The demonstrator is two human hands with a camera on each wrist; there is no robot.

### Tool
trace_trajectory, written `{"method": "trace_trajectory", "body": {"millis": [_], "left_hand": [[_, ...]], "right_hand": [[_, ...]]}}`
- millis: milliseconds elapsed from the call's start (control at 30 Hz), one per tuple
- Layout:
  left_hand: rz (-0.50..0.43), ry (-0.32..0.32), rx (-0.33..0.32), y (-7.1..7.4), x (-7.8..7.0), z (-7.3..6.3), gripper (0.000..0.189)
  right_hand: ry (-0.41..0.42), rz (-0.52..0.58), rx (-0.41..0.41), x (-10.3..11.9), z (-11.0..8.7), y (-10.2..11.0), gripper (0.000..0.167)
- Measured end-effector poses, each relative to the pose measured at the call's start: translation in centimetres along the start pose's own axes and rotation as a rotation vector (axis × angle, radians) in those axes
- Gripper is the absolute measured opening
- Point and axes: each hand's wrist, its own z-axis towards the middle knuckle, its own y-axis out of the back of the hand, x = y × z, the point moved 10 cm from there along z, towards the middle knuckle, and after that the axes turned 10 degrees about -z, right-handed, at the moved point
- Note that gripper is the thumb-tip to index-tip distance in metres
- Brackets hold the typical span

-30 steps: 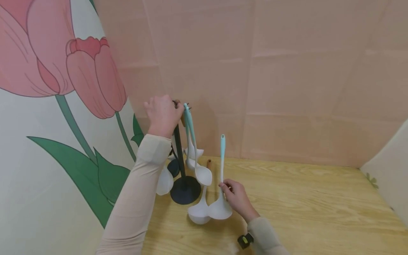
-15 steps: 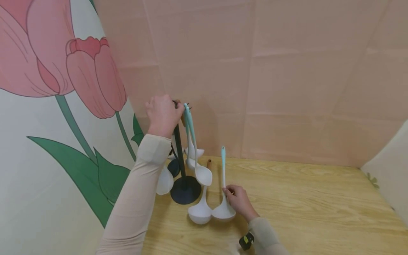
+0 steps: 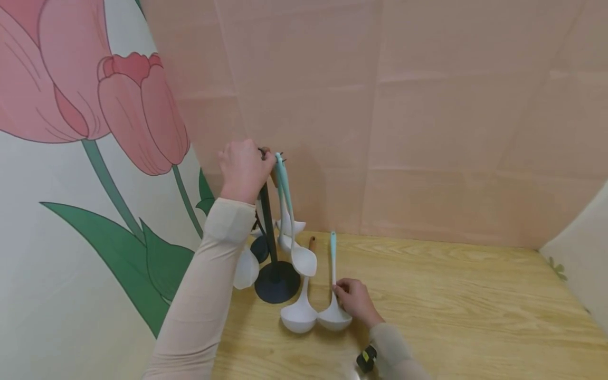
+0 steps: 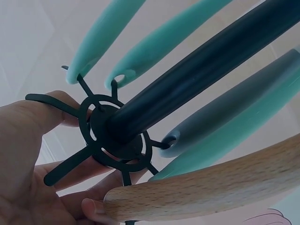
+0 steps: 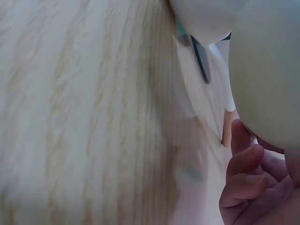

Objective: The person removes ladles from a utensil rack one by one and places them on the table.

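My left hand (image 3: pixel 244 171) grips the top of a black utensil rack (image 3: pixel 277 285), its fingers curled round the hooked ring (image 4: pixel 89 126). Teal-handled utensils and a wooden handle (image 4: pixel 206 187) hang from the hooks, the wooden one right at my fingertips. My right hand (image 3: pixel 357 301) pinches the lower handle of a white ladle (image 3: pixel 334 320) with a teal grip (image 3: pixel 333 244). That ladle's bowl is low over the table, its handle pointing away from me. To its left, rim beside rim, sits a second white ladle (image 3: pixel 299 319) with a brown handle end (image 3: pixel 312 243).
A white spoon (image 3: pixel 304 260) hangs at the rack's right, over the second ladle's handle. Another white utensil (image 3: pixel 247 269) and a dark one (image 3: pixel 259 249) hang on the left. Behind the wood-grain table (image 3: pixel 451 295) rises a pink-covered wall (image 3: pixel 427 132); a tulip-printed wall flanks the left.
The right hand has lowered the teal-handled ladle and shifted it slightly right, and the handle's top end has dropped. My left hand stays on the rack's top.
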Motion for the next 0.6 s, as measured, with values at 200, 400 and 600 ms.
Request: {"method": "trace_trajectory", "body": {"millis": [200,400,600], "left_hand": [[-0.005,-0.004,0.010,-0.1,0.0,0.1,0.047],[0.004,-0.007,0.006,0.1,0.0,0.1,0.047],[0.008,-0.009,0.014,0.1,0.0,0.2,0.047]], "right_hand": [[-0.032,-0.026,0.027,-1.1,0.4,-0.4,0.015],[-0.021,-0.046,0.026,-1.3,0.6,-0.6,0.013],[-0.032,-0.109,0.034,-1.5,0.8,-0.7,0.014]]}}
